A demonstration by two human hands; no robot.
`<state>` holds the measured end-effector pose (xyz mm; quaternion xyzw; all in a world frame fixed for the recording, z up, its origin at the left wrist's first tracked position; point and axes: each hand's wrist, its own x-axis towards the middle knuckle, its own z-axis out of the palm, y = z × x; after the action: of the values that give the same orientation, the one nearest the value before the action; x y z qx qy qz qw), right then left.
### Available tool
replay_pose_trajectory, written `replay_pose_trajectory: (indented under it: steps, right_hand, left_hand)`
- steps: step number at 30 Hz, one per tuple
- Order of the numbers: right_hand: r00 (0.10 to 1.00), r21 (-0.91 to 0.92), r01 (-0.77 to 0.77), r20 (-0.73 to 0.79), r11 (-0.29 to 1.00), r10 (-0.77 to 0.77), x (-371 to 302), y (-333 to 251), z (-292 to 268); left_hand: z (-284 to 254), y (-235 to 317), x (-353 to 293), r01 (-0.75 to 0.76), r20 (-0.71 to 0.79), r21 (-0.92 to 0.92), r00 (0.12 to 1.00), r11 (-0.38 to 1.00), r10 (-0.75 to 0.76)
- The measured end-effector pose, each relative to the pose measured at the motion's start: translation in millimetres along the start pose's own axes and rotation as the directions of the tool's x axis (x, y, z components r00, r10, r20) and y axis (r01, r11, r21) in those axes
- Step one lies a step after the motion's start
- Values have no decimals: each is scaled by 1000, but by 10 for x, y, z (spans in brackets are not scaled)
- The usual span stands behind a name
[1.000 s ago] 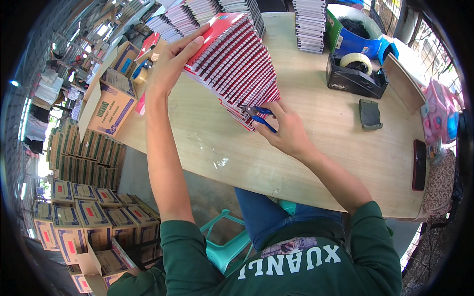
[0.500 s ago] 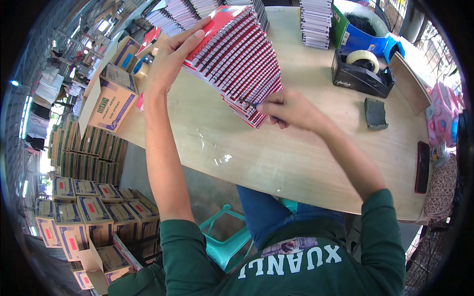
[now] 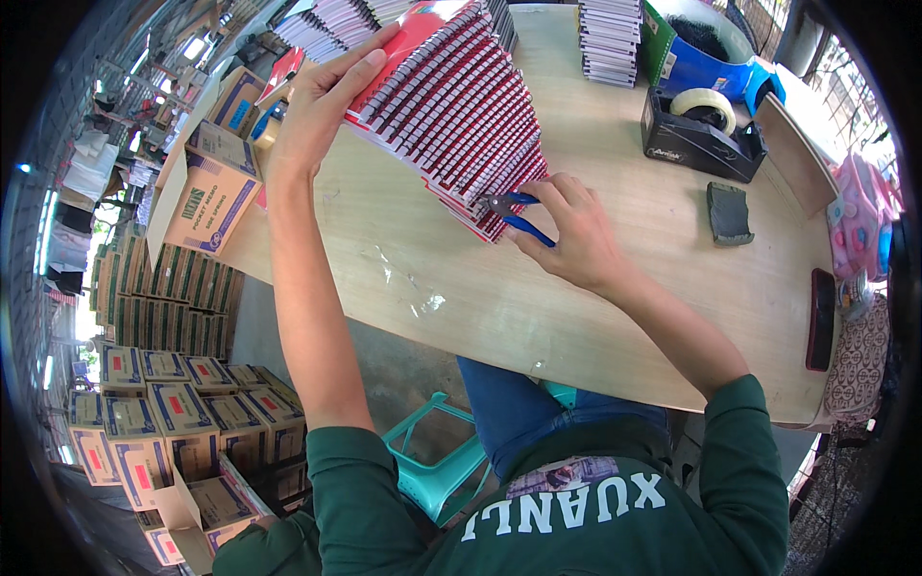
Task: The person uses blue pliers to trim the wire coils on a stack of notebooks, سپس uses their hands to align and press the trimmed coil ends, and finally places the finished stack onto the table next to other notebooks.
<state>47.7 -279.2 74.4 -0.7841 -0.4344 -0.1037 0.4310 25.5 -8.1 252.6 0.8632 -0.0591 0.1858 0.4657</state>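
Observation:
A slanted stack of red spiral-bound notebooks (image 3: 451, 115) leans across the wooden table (image 3: 576, 298). My left hand (image 3: 322, 101) rests flat against the stack's upper left end and props it up. My right hand (image 3: 567, 235) grips small blue-handled pliers (image 3: 514, 213), whose jaws touch the wire binding at the stack's lower right end.
More notebook stacks (image 3: 610, 38) stand at the table's far edge. A black tape dispenser (image 3: 701, 134), a dark block (image 3: 728, 213), a blue bin (image 3: 706, 53) and a dark phone (image 3: 818, 322) lie to the right. Cardboard boxes (image 3: 202, 197) crowd the left; a teal stool (image 3: 437, 461) is below.
My right hand turned back so the blue pliers handles show again, jaws on the lower binding. The stack and my left hand shifted slightly up.

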Motion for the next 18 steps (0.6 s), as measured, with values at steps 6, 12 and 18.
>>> replay_pose_trajectory:
  steps: [6, 12, 18]
  right_hand:
    - [991, 4, 87, -102, 996, -86, 48, 23, 98]
    - [549, 498, -835, 783, 234, 293, 317, 149, -115]
    - [988, 245, -145, 90, 959, 127, 43, -88, 22]
  left_hand:
    - [23, 37, -7, -9, -10, 11, 1000, 1000, 10]
    - [32, 23, -18, 24, 4, -1, 1000, 1000, -24]
    - [-18, 22, -27, 2, -6, 26, 1000, 1000, -2]
